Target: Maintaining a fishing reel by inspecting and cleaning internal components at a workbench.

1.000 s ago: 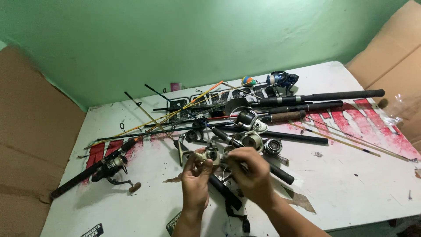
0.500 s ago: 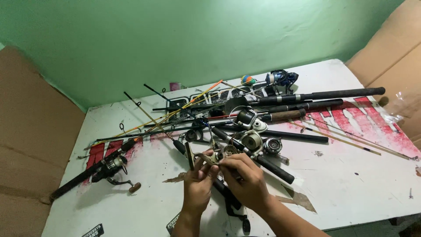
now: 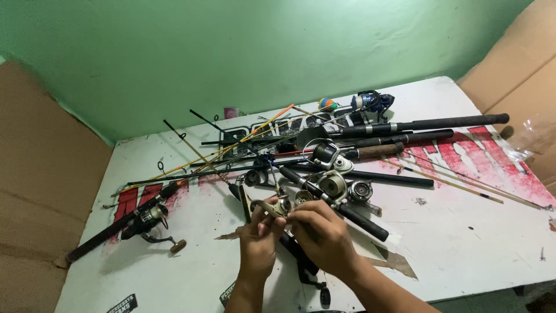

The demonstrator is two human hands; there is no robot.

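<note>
Both hands grip a small silver fishing reel (image 3: 280, 206) above the near middle of the white tabletop (image 3: 463, 232): left hand (image 3: 258, 239) pinching its handle side, right hand (image 3: 322, 232) closed on its body, just near a pile of fishing rods (image 3: 405, 126).

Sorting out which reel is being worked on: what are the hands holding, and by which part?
Both hands, left hand and right hand, pinch a small pale spinning reel by its body; the exact finger contact is hidden.

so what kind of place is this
Probably a home workbench for fixing fishing gear: a white table piled with fishing rods and reels, with both hands working on one reel.
</note>
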